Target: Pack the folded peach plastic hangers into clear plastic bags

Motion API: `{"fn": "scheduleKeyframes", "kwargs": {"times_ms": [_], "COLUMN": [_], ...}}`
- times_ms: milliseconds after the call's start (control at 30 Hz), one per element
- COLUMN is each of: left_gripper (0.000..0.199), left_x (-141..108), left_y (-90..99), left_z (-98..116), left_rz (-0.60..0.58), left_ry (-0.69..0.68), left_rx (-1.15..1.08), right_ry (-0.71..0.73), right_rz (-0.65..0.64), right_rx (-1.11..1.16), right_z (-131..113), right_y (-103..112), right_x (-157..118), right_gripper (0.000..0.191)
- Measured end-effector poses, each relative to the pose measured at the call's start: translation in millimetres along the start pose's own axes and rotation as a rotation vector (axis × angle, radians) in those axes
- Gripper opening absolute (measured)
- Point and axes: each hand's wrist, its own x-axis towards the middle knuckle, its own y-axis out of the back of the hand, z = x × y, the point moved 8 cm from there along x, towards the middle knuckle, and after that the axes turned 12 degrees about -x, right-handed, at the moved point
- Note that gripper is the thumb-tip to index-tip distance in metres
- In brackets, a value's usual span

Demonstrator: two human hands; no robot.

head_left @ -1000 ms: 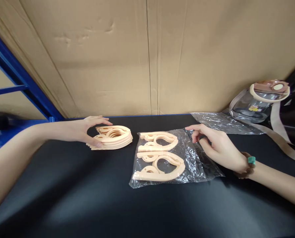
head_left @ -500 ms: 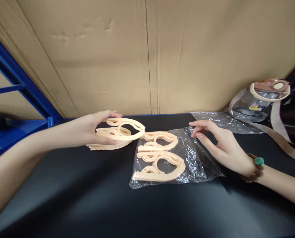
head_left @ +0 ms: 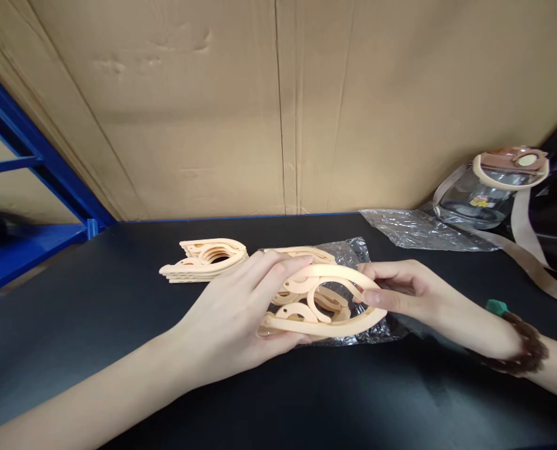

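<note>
- Folding hanger (head_left: 337, 330), pale peach, lies raised between the two hands and over the clear bag (head_left: 356, 250); whether it touches the bag cannot be told.
- At the left, a blue frame (head_left: 72, 182) stands beside the black table (head_left: 119, 309).
- Next comes a stack of hangers (head_left: 203, 269), laid flat on one another, partly behind the left hand.
- Left hand (head_left: 240, 306): closed round the straight-ended side of the held hanger, digits along its far and near edges.
- In the middle, more hangers show through the bag, partly hidden under the held one.
- Right hand (head_left: 416, 290): pinched narrow on the curved end, thumb on top, other fingers behind. A brown band (head_left: 524, 347) circles its wrist.
- The step in hand looks like a two-handed hold; shifting the piece level would call for both grips moving together.
- Farther right, a second clear bag (head_left: 402, 230) lies flat near a strapped bottle (head_left: 482, 203).
</note>
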Motion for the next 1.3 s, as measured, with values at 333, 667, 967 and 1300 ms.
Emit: {"fn": "scheduleKeyframes", "kwargs": {"times_ms": [333, 667, 967, 1300], "left_gripper": [0.069, 0.070, 0.079, 0.072], "left_x": [-1.6, -4.8, -3.8, -11.3], "left_y": [-1.1, -3.7, -11.2, -6.8], "left_z": [-9.4, -11.2, -8.9, -6.1], "left_rz": [-0.006, -0.022, -0.057, 0.041], "left_ry": [0.014, -0.017, -0.071, -0.129], "left_rx": [-0.041, 0.018, 0.134, 0.213], "right_ry": [-0.090, -0.078, -0.085, 0.134], "right_rz": [-0.050, -0.074, -0.116, 0.030], "right_rx": [0.168, 0.141, 0.178, -0.264], "right_z": [14.6, 17.5, 15.7, -1.4], "right_y": [-1.6, -0.9, -3.2, 8.9], "right_x": [1.5, 1.5, 1.5, 1.4], "right_gripper": [0.028, 0.026, 0.024, 0.026]}}
